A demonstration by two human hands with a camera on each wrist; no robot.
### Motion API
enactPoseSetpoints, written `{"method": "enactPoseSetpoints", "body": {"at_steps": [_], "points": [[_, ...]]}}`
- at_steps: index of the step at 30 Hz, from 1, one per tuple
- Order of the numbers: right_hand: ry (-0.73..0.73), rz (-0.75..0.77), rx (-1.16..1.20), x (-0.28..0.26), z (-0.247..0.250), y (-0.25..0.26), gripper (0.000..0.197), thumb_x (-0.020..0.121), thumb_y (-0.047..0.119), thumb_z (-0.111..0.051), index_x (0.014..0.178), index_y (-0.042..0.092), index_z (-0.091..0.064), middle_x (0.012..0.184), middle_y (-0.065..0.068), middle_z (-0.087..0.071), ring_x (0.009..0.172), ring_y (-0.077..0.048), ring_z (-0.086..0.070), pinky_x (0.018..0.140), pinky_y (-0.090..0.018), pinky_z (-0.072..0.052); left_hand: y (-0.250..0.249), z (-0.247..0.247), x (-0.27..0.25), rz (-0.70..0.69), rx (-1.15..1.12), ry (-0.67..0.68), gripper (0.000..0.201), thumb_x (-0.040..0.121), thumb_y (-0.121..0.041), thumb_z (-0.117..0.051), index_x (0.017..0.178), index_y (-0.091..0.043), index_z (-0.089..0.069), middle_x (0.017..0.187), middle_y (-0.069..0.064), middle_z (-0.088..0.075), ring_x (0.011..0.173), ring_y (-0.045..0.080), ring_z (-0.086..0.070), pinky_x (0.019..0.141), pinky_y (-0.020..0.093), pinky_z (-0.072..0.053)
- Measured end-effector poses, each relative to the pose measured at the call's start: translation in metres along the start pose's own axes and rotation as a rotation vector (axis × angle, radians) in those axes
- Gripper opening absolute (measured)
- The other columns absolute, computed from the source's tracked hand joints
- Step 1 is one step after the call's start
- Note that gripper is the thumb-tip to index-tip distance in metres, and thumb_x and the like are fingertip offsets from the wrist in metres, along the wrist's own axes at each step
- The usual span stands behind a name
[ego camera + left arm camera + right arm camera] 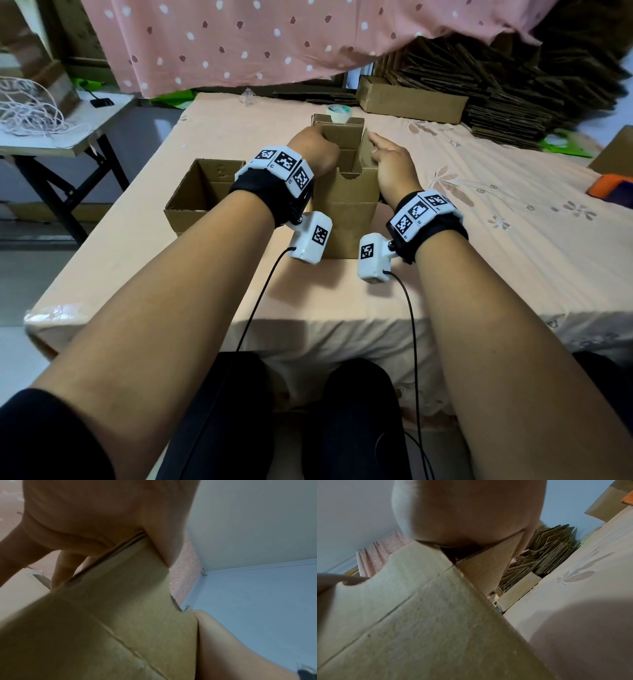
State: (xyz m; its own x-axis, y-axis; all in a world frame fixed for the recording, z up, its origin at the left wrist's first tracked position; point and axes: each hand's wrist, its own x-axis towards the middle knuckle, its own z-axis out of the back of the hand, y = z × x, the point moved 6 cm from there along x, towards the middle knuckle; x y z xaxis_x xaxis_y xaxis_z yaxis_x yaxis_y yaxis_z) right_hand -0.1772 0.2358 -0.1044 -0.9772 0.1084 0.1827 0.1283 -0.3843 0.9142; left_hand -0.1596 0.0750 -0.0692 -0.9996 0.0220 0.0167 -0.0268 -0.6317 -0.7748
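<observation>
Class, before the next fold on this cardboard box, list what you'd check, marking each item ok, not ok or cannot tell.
1. Left hand grips the box at its top: ok.
2. Right hand rests on the opposite top flap: ok; whether it pinches: cannot tell.
3. Box stands upright on the table: ok.
4. Tape roll lies behind the box, probably reachable: ok.
5. Box interior free of loose items: cannot tell.

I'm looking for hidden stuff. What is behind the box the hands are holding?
A roll of tape sits just behind the box. Only its pale top shows above the back flap; the cardboard covers the rest.
</observation>
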Motion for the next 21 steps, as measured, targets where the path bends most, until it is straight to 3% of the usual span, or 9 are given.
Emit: {"method": "enactPoseSetpoints", "body": {"at_steps": [4,12,21], "points": [[0.004,-0.006,-0.008,0.003,-0.001,-0.003,0.054,0.093,0.013,-0.038,0.144,0.025,-0.052,0.148,0.000,-0.050,0.134,-0.021,-0.047,0.113,-0.035,-0.037,0.000,0.000,0.003,0.005,0.031,-0.014,0.045,0.098,-0.019,-0.048,0.143,-0.018,-0.051,0.137,0.006,-0.060,0.121,0.026,-0.057,0.089,0.028,-0.041],[0.012,-0.027,-0.013,0.017,-0.004,-0.016,0.059,0.076,0.029,-0.037,0.129,0.038,-0.062,0.132,-0.002,-0.065,0.120,-0.032,-0.060,0.103,-0.050,-0.047,0.002,-0.001,0.012,0.038,0.158,-0.024,0.041,0.095,-0.024,-0.050,0.134,-0.015,-0.058,0.128,0.008,-0.064,0.112,0.028,-0.062,0.084,0.031,-0.046],[0.024,-0.027,-0.035,0.019,-0.004,-0.018,0.055,0.078,0.033,-0.035,0.126,0.043,-0.061,0.132,0.003,-0.064,0.117,-0.027,-0.061,0.101,-0.050,-0.049,0.004,-0.002,0.018,0.063,0.220,-0.023,0.040,0.094,-0.029,-0.054,0.131,-0.016,-0.059,0.125,0.008,-0.065,0.109,0.027,-0.063,0.085,0.033,-0.049]]}}
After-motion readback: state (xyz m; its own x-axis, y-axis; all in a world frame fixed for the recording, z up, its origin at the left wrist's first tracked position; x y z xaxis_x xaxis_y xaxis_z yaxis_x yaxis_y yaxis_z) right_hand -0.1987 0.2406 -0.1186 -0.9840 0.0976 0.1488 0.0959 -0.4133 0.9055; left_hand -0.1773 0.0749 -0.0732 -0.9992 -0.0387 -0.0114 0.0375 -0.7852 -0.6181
